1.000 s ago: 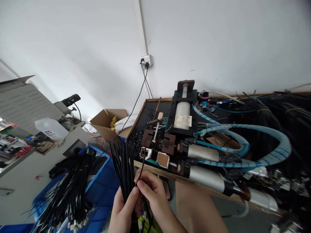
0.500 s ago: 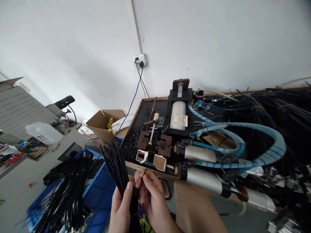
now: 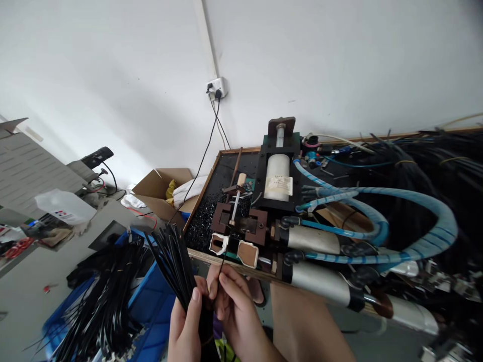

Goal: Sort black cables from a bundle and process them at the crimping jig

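Note:
My left hand (image 3: 188, 317) is wrapped round a bundle of thin black strips (image 3: 179, 266), whose loose ends fan up to the left. Right beside it, my right hand (image 3: 236, 306) pinches a single black strip (image 3: 222, 261) between thumb and fingers. That strip runs up toward the gap between two brown metal jaws (image 3: 257, 226) of a press on the bench. Two tan pads with white edging (image 3: 248, 253) sit just in front of the jaws. Where the single strip ends among the jaws is too dark to tell.
Silver cylinders (image 3: 320, 284) and looped blue hoses (image 3: 422, 201) lie right of the jaws. A blue crate (image 3: 151, 311) of black strips stands lower left, a cardboard box (image 3: 151, 193) behind it. More black strips (image 3: 418, 176) cover the bench at right.
Both hands keep their holds, and the bundle's upper ends have shifted slightly left. The camera view has moved a little.

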A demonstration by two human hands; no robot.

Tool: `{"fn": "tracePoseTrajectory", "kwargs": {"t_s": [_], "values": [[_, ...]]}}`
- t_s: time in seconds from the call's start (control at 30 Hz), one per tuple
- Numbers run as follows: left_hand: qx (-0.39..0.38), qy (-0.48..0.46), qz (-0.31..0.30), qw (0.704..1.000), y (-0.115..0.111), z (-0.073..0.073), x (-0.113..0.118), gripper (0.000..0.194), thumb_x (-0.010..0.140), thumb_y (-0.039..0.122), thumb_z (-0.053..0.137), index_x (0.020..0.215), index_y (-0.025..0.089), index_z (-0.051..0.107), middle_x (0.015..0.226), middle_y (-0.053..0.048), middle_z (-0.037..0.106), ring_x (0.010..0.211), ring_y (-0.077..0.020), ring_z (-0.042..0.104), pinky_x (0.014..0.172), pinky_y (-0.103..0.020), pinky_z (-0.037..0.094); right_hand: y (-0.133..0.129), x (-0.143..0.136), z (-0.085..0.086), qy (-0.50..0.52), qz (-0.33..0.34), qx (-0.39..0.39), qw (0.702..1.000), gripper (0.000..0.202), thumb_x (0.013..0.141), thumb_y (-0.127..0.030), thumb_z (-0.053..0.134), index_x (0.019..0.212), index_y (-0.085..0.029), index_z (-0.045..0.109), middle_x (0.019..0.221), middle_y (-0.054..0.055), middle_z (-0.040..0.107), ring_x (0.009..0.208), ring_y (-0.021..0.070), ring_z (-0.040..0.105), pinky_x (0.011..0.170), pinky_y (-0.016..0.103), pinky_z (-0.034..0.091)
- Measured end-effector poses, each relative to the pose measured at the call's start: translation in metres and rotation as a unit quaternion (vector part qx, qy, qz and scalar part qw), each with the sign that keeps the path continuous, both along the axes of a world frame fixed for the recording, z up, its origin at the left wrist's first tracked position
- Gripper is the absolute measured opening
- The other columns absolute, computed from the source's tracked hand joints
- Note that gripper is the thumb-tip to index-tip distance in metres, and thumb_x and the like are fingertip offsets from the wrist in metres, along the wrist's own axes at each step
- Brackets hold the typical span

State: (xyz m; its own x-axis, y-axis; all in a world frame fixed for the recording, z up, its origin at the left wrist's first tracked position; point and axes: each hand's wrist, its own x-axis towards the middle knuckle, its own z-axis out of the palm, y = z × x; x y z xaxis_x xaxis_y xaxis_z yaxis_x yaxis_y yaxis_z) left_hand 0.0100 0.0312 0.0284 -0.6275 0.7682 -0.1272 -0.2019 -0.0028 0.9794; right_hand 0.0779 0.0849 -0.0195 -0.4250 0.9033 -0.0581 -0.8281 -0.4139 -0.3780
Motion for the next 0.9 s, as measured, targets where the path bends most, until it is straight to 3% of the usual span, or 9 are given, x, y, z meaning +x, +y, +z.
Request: {"fn": "tracePoseTrajectory", "kwargs": {"t_s": [0.17,0.37,0.5,0.67,0.9], "values": [[0.015,0.003,-0.060,0.998,-0.002,-0.007,-0.007,0.048,0.077,0.067,0.094,0.080,0.020,0.084,0.072,-0.003,0.068,0.069,-0.0197,0.063,0.067,-0.027,0.059,0.001,-0.001,-0.001,0.007,0.005,-0.008,1.000,0.031,0.090,-0.038,0.092,0.073,-0.017,0.077,0.058,-0.002,0.061,0.043,0.0045,0.043,0.048,0.014,0.041],[0.005,-0.013,-0.043,0.999,-0.004,-0.019,-0.012,0.049,0.081,0.066,0.092,0.087,0.019,0.084,0.080,-0.004,0.073,0.074,-0.0202,0.065,0.070,-0.026,0.058,0.002,-0.004,-0.003,0.007,0.002,-0.006,1.000,0.030,0.092,-0.038,0.090,0.074,-0.018,0.078,0.054,-0.003,0.057,0.046,0.0071,0.045,0.051,0.015,0.042],[0.047,-0.037,-0.029,0.998,0.001,-0.014,-0.001,0.044,0.082,0.061,0.093,0.081,0.019,0.079,0.080,-0.003,0.071,0.074,-0.0193,0.065,0.071,-0.025,0.057,0.002,-0.004,-0.003,0.017,0.000,-0.005,1.000,0.027,0.091,-0.037,0.090,0.076,-0.017,0.078,0.062,-0.002,0.064,0.048,0.0062,0.048,0.057,0.017,0.047],[0.082,-0.055,-0.002,0.995,0.005,-0.007,0.011,0.040,0.086,0.055,0.093,0.080,0.020,0.076,0.080,-0.001,0.066,0.072,-0.0158,0.059,0.067,-0.021,0.052,0.006,-0.004,-0.003,0.012,0.005,-0.007,1.000,0.034,0.089,-0.039,0.091,0.068,-0.019,0.074,0.055,-0.001,0.059,0.050,0.0100,0.051,0.051,0.018,0.041],[0.089,-0.071,-0.020,0.993,0.005,-0.006,0.010,0.037,0.087,0.053,0.092,0.082,0.020,0.076,0.082,-0.001,0.066,0.072,-0.0164,0.058,0.066,-0.023,0.051,0.008,-0.005,-0.004,0.014,0.000,-0.014,1.000,0.030,0.087,-0.038,0.095,0.073,-0.018,0.078,0.056,-0.002,0.065,0.041,0.0060,0.042,0.052,0.019,0.045]]}}
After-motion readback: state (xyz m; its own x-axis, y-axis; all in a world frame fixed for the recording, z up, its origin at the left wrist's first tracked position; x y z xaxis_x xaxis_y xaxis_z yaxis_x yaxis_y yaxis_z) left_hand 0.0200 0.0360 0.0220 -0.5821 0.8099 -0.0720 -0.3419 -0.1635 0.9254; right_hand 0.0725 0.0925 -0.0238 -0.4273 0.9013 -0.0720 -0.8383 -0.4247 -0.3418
